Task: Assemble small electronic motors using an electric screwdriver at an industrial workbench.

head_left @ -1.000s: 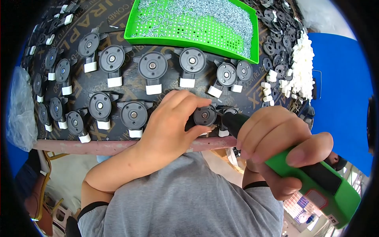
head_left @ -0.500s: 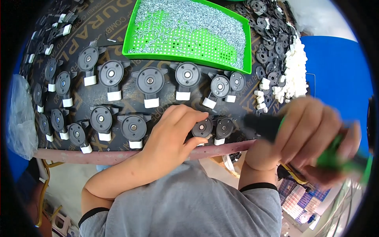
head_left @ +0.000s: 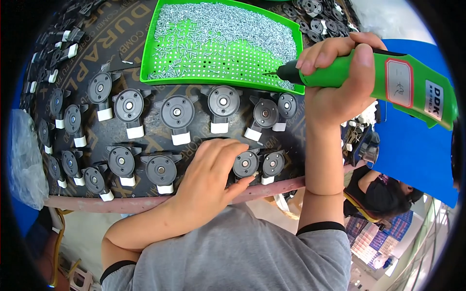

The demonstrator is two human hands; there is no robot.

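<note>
My right hand (head_left: pixel 347 72) is wrapped round a green electric screwdriver (head_left: pixel 376 75) with a black nose. Its thin bit reaches over the front right part of a green perforated tray (head_left: pixel 213 83), near the small silver screws (head_left: pixel 218 29) heaped in it. Whether a screw sits on the bit, I cannot tell. By the table's front edge, my left hand (head_left: pixel 206 172) holds a round black plastic part (head_left: pixel 246 163) between thumb and fingers, partly hiding it. A similar black part with a white tab (head_left: pixel 273 165) lies just to its right.
Several more black parts with white tabs (head_left: pixel 177 112) lie in rows on the dark table. Black discs (head_left: pixel 320 24) are piled at the far right, and white pieces (head_left: pixel 367 116) lie behind my right forearm. A clear plastic bag (head_left: pixel 28 155) rests at the left edge. Another person (head_left: pixel 376 194) appears at lower right.
My right hand has swung the screwdriver up and away from the table's front right, bringing its bit over the screw tray. My left hand stays on the same black part.
</note>
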